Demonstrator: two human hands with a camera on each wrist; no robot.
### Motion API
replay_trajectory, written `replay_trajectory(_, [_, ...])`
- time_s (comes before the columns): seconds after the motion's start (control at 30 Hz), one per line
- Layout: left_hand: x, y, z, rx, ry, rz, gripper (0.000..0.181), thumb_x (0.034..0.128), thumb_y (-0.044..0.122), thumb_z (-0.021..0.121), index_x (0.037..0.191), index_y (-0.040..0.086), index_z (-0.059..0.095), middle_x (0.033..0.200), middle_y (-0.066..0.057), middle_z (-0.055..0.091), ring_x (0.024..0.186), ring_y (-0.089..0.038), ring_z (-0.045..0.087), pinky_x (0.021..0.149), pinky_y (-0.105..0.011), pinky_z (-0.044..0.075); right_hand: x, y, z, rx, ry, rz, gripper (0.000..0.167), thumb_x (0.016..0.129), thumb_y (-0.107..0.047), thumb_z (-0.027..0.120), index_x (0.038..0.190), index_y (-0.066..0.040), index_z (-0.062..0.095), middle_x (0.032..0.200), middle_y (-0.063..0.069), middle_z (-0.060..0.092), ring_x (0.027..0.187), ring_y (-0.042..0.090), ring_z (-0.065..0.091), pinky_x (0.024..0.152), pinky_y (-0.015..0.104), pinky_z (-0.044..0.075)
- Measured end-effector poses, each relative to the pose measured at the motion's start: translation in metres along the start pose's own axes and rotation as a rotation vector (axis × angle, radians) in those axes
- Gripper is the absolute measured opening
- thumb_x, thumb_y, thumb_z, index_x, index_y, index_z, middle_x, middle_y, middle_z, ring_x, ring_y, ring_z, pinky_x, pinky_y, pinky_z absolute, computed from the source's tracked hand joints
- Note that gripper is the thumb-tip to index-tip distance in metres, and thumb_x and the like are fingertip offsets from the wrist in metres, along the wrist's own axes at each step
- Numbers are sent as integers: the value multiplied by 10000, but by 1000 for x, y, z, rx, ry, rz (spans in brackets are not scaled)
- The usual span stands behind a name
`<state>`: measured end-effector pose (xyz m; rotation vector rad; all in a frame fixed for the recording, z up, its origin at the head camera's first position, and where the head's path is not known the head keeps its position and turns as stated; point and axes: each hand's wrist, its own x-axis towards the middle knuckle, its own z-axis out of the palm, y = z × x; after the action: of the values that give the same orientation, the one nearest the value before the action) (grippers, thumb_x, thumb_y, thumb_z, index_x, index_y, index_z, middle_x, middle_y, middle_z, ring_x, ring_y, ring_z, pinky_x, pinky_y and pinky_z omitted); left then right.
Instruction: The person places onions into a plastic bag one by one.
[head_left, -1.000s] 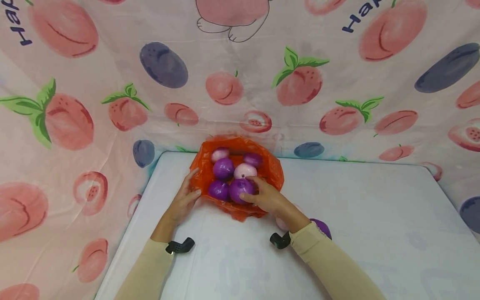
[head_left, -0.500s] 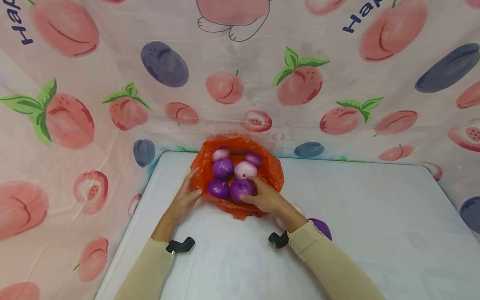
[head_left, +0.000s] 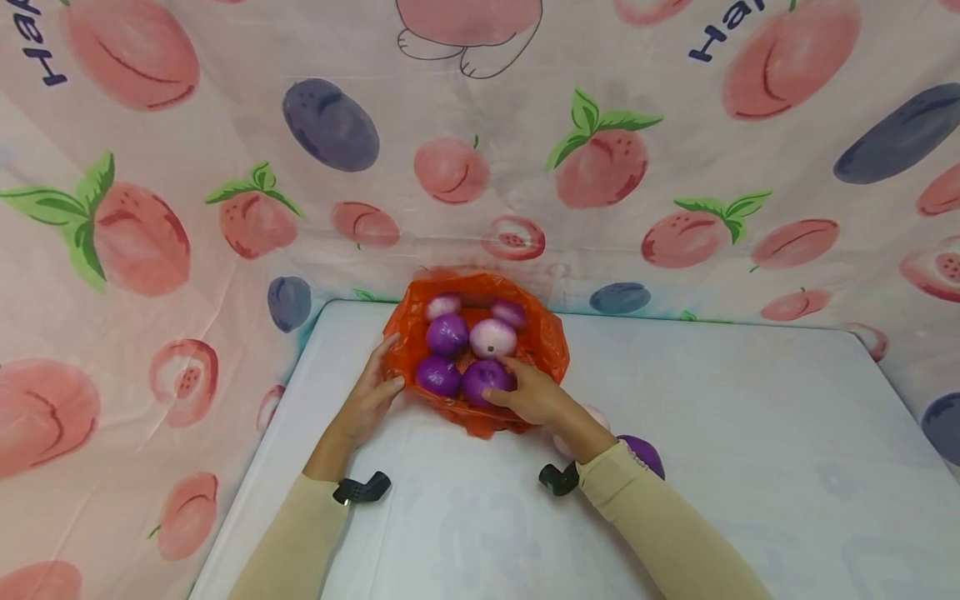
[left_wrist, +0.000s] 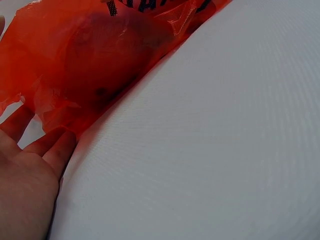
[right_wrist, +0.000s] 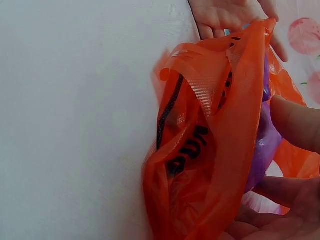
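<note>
In the head view an orange plastic bag (head_left: pixel 551 346) lies with its mouth toward me, holding several purple and pale pink toy-like onions. My right hand (head_left: pixel 536 392) reaches into the bag's right side, thumb and fingers around the front purple onion (head_left: pixel 483 379). The right wrist view shows the thumb (right_wrist: pixel 297 122) and fingers on either side of that onion (right_wrist: pixel 267 145), partly hidden by the bag's edge. My left hand (head_left: pixel 367 400) touches the bag's left side, fingers extended; in the left wrist view the fingertips (left_wrist: pixel 62 145) rest against the orange plastic (left_wrist: pixel 100 65).
A pale pink onion (head_left: pixel 596 417) and a purple onion (head_left: pixel 645 454) lie on the white table (head_left: pixel 750 433), partly behind my right forearm. A fruit-printed cloth (head_left: pixel 510 183) hangs behind the table and along its left side.
Both hands and the bag stay almost in place. The view shifts very slightly, and the purple onion in my right hand moves only a little.
</note>
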<state>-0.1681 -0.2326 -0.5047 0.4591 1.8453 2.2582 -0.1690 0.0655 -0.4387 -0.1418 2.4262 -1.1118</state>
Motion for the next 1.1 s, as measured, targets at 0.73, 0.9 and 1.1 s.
replay_trajectory(0.73, [1, 0, 0, 9, -1, -2, 710, 1021, 46, 480, 1633, 214, 162, 1698, -131, 89, 1486, -204, 301, 1129, -161, 393, -22, -12, -24, 12, -28, -29, 766, 953, -446, 683, 1608, -259, 332, 1549, 125, 496, 1450, 376, 432, 1184, 600, 357])
replay_trajectory(0.9, [0, 1, 0, 9, 3, -11, 717, 1015, 53, 491, 1631, 234, 173, 1697, -124, 98, 1479, -204, 303, 1128, -164, 396, -32, -13, -35, 22, -38, -45, 773, 956, -470, 669, 1612, -259, 319, 1569, 120, 474, 1461, 386, 417, 1169, 626, 359])
replay_trajectory(1.1, [0, 2, 1, 10, 3, -14, 718, 1015, 57, 492, 1631, 250, 178, 1697, -121, 97, 1491, -228, 287, 1123, -165, 403, -44, -13, -53, 78, -52, -67, 767, 948, -514, 663, 1598, -270, 337, 1541, 134, 495, 1334, 371, 556, 1073, 573, 492])
